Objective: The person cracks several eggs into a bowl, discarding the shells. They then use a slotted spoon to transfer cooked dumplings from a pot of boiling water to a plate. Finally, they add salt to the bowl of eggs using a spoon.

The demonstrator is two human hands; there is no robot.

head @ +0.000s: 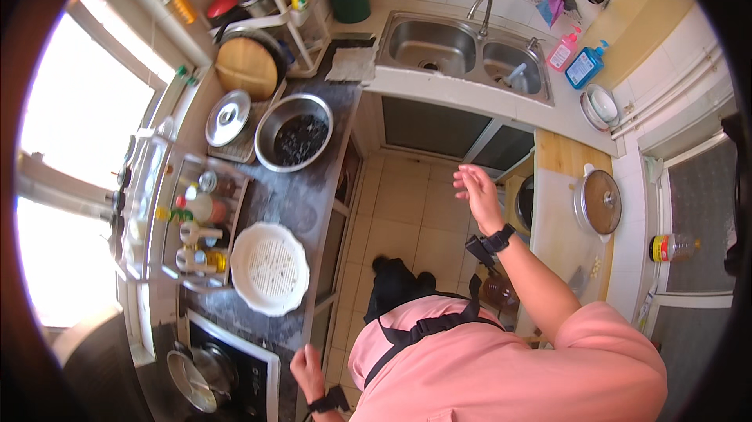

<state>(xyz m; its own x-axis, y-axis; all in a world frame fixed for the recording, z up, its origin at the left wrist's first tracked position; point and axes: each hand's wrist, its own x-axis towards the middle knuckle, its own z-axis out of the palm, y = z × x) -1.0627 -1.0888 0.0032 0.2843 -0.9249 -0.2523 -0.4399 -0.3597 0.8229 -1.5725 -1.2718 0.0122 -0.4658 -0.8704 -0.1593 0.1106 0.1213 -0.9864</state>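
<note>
My left hand (308, 367) hangs beside the counter edge near the stove, its fingers curled; whether they close on anything cannot be told. My right hand (477, 192) is raised over the tiled floor with its fingers apart and nothing in it. On the dark counter (282, 199) a steel bowl (265, 155) holds dark, wet-looking pieces. Nearer the stove lies a white plastic strainer basket (296, 281) with small dark bits in it. Between bowl and wall, a round steel lid (228, 118) leans on a rack. A wooden cutting board (245, 67) stands behind it.
A double steel sink (479, 58) with a tap is set in the far counter, soap bottles at its right. A lidded pot (602, 202) stands on the right-hand worktop. Bottles fill a rack (238, 205) by the window. A pan (191, 381) sits at the stove.
</note>
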